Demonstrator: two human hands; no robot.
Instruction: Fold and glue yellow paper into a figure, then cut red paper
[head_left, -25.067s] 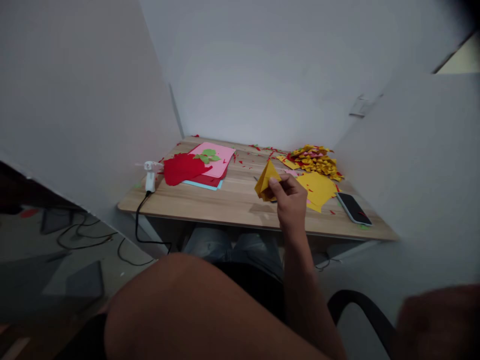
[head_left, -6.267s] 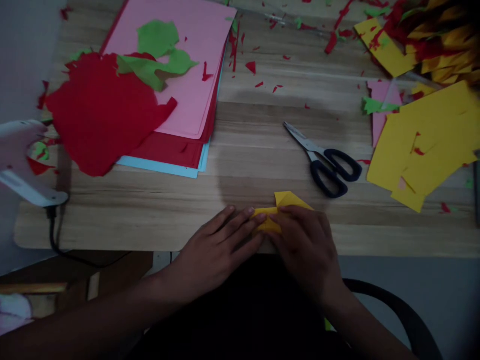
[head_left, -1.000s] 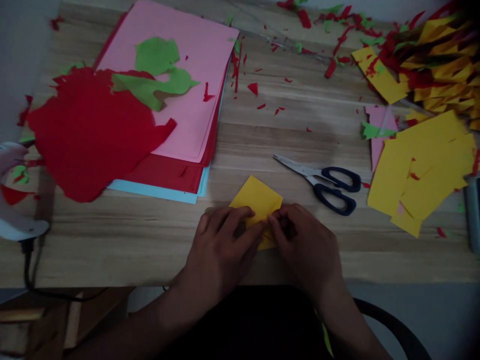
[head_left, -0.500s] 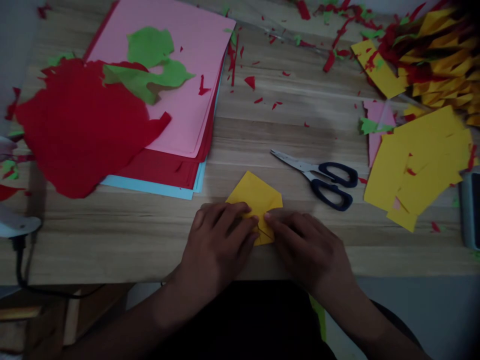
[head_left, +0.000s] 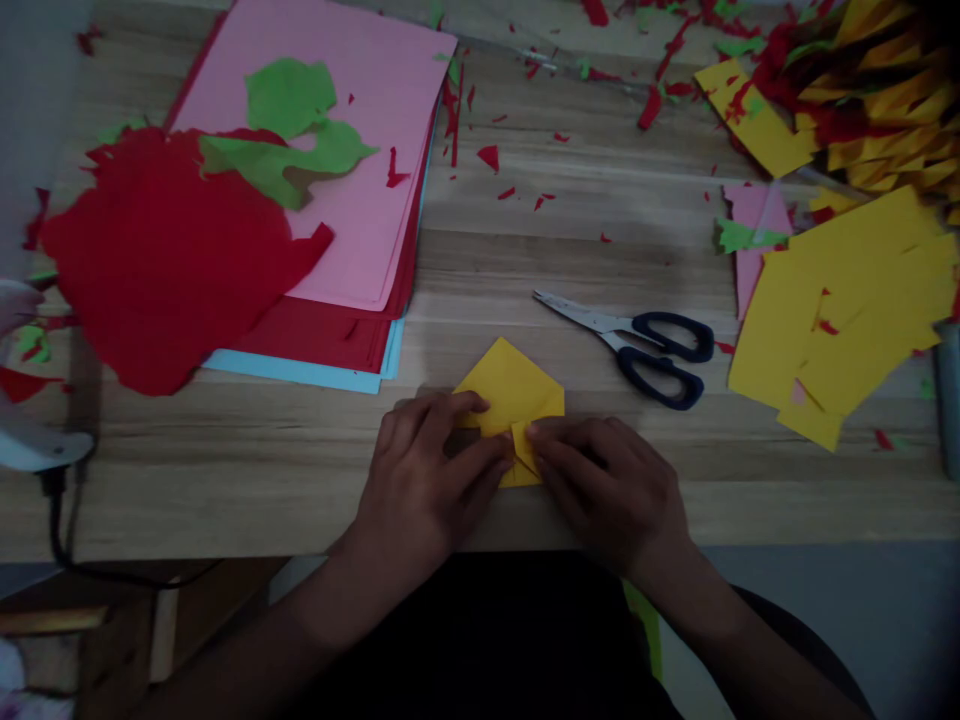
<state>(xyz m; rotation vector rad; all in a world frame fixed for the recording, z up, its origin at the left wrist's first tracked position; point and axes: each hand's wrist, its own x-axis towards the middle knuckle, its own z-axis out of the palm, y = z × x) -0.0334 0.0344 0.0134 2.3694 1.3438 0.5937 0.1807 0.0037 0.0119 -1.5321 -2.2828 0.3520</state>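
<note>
A small folded yellow paper lies near the table's front edge, its pointed end facing away from me. My left hand presses on its left side, with thumb and index fingertip at the middle of the lower part. With the fingertips of my right hand, I pinch a narrow flap on the lower right of the paper. The flap stands partly lifted, and creases show below it. Fingers cover both lower sides of the paper. Scissors with dark blue handles lie beyond my right hand, blades slightly apart.
Pink, red and light blue sheets are stacked at the left, under a red paper cutout and green scraps. Cut yellow papers lie at the right, folded yellow pieces behind them. A white device with a black cable stands at left.
The narrow yellow flap at the paper's lower right has come up between my fingertips. Both hands stay at the paper. The whole view has shifted slightly.
</note>
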